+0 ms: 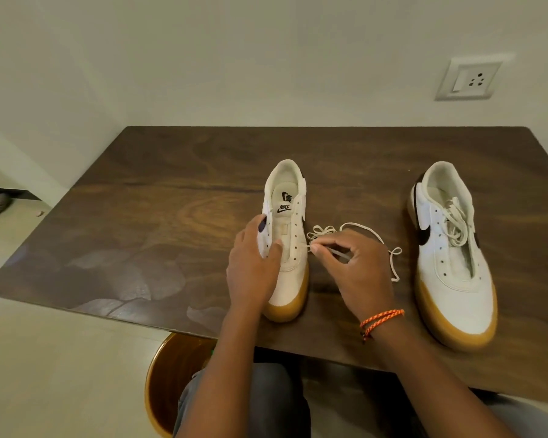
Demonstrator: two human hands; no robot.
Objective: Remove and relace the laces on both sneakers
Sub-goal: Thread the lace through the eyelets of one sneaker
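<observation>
two white sneakers with gum-coloured soles stand on the dark wooden worktop (pixel 159 184), toes toward the person, well apart from each other. the left sneaker (pixel 288 248) has no lace through its eyelets and its tongue lies bare with the black logo showing. the right sneaker (pixel 452 248) also shows bare eyelets, and one lace (pixel 456 221) is bunched loosely inside its opening. a second lace (pixel 361 227) lies in loops on the worktop between the two sneakers, its far end trailing toward the right sneaker.

two hands are at work. the left hand (pixel 253 267) grips the left sneaker's near side, thumb pressed on the eyelet flap and fingers curled round the outer edge. the right hand (pixel 355 267) pinches the tip of the loose lace between thumb and forefinger, holding it just at an eyelet on the inner side of the left sneaker. one orange braided band (pixel 380 319) circles the right wrist.

one wall socket (pixel 470 78) sits on the wall behind, and one round wooden stool (pixel 168 374) shows under the worktop's near edge
</observation>
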